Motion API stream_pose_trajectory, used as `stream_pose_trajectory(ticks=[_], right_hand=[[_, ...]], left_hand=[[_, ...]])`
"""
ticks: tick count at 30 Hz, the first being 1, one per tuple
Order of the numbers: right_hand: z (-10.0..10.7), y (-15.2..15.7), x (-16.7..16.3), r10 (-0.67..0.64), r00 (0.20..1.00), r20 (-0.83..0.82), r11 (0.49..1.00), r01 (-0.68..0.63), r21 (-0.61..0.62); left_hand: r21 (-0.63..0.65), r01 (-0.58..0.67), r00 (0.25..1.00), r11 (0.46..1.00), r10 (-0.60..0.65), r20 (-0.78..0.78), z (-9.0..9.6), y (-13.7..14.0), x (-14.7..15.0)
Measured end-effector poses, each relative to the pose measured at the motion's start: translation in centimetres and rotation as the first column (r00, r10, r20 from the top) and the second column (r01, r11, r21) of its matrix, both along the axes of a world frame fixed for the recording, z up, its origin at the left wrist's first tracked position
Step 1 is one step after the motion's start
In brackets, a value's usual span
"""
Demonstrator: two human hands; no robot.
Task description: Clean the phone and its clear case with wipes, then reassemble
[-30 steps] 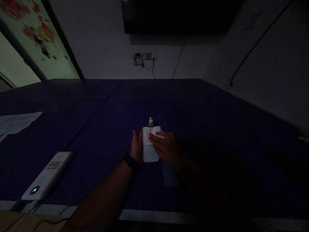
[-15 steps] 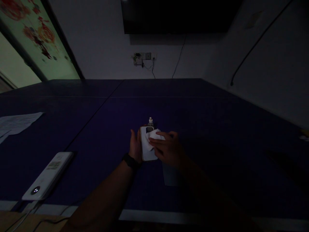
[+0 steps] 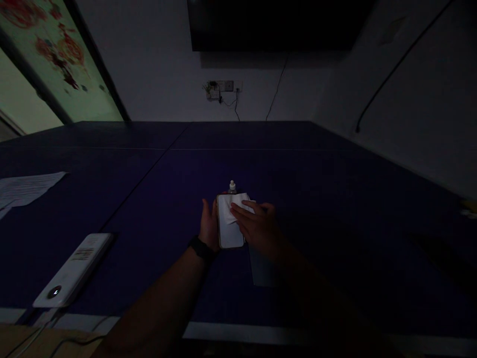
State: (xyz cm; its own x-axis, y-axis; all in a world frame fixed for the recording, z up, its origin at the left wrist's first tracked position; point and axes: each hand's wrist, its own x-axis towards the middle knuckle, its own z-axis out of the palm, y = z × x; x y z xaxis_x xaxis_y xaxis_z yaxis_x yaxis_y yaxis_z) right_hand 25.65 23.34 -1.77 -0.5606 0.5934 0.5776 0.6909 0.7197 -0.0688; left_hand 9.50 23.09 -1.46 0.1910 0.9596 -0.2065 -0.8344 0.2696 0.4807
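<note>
A white-backed phone (image 3: 231, 236) lies upright in my left hand (image 3: 209, 226), whose fingers pass beneath it while the thumb stands up along its left side. My right hand (image 3: 259, 226) presses a crumpled white tissue (image 3: 235, 211) flat against the upper part of the phone, covering the camera area. Just beyond the phone's top edge a small bottle with a white cap (image 3: 232, 186) shows; its lower part is hidden. Under my right wrist rests a dark flat item (image 3: 263, 271), partly covered, of a kind I cannot make out.
On the left of the dark blue table (image 3: 164, 278) lies a white power bank (image 3: 76, 268) with cables at its near end. Printed sheets of paper (image 3: 30, 190) are farther left. A wall socket (image 3: 223, 87) and a black screen (image 3: 279, 25) are beyond the table.
My right hand has shifted the tissue slightly up the phone, so it now covers the camera area that showed before. My left hand keeps its hold in the same place.
</note>
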Motion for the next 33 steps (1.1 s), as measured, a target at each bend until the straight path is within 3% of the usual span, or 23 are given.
stream_pose_trajectory(ticks=[10,15,20,25,30,33], right_hand=[[0.2,-0.3,0.2,0.092,0.995,0.033,0.996,-0.091,-0.018],[0.2,-0.4,-0.2,-0.037,0.999,-0.014,0.999,0.037,-0.002],[0.0,-0.2,-0.1,0.143,0.988,0.063,0.99,-0.142,-0.025],[0.0,-0.1,-0.2,0.041,0.999,-0.002,0.999,-0.041,0.007],[-0.1,-0.3,-0.5,0.182,0.982,0.054,0.983,-0.182,-0.011],[-0.1,-0.3,-0.7,0.119,0.993,0.028,0.993,-0.119,-0.001]], left_hand=[[-0.011,-0.072,0.997,0.997,0.071,-0.038,0.3,0.0,0.0],[0.008,-0.029,0.999,1.0,0.029,-0.018,-0.1,0.2,-0.1],[-0.005,-0.051,0.999,0.999,0.051,-0.01,-0.6,0.4,-0.2],[0.025,-0.049,0.999,0.998,0.049,-0.02,-0.5,0.3,-0.2],[-0.008,-0.069,0.997,0.998,0.069,-0.042,-0.4,0.3,-0.2],[0.006,-0.06,0.998,0.998,0.06,-0.03,-0.6,0.5,-0.3]])
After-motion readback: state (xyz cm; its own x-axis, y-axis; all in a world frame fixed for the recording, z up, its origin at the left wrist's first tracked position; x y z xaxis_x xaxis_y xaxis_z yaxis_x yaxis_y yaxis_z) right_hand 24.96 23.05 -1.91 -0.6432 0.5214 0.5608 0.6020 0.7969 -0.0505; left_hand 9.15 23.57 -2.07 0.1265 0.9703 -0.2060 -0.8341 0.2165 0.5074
